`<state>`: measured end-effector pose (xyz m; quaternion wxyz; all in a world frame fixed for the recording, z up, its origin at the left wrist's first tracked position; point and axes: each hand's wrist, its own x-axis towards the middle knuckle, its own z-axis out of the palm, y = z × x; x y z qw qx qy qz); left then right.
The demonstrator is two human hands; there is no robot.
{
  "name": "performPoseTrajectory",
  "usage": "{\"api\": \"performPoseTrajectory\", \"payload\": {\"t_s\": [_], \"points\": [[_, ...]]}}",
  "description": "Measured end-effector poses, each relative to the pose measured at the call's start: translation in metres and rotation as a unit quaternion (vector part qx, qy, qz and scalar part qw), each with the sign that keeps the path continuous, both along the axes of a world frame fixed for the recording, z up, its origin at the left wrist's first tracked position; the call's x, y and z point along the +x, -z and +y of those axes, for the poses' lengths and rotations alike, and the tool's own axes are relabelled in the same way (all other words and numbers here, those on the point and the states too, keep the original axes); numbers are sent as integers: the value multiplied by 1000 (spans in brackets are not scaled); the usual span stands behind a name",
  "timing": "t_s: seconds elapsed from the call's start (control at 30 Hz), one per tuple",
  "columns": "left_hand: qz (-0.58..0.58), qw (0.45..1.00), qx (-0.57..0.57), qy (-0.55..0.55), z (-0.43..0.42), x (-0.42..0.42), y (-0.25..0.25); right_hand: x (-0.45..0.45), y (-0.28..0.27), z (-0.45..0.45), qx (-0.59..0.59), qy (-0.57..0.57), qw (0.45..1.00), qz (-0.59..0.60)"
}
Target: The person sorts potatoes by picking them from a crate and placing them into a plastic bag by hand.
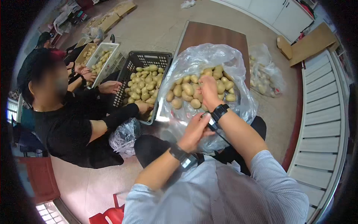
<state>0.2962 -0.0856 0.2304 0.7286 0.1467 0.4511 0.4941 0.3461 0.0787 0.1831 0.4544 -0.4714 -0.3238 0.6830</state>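
The left hand (pixel 195 130) is short of the potatoes (pixel 187 89), fingers curled, hold unclear. The right hand (pixel 209 89) is nearer, right at them; they lie either side, mostly left, in the clear bag (pixel 235 58) (I cannot tell whether it grips one). Leftward, a dark crate (pixel 149 56) holds more; beyond, a white crate (pixel 113 47) too.

A produce workroom — potatoes (pixel 187 89) in a black crate (pixel 150 55), a white crate (pixel 117 62), a clear bag (pixel 244 100).
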Motion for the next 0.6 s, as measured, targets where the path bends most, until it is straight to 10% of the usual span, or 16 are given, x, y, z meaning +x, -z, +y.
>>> {"api": "performPoseTrajectory", "payload": {"t_s": [0.3, 0.37, 0.47, 0.6], "points": [[31, 998, -6, -51, 0, 21, 6, 5, 57, 21, 132, -3, 968, -213], [51, 997, -11, -51, -2, 21, 3, 5, 65, 15, 371, 42, 823, -428], [85, 995, -17, -40, -5, 19, -4, 7, 34, -9, 390, -72, 713, -577], [80, 996, -19, -34, -9, 18, -1, 5, 18, -18, 371, -147, 691, -603]]}}
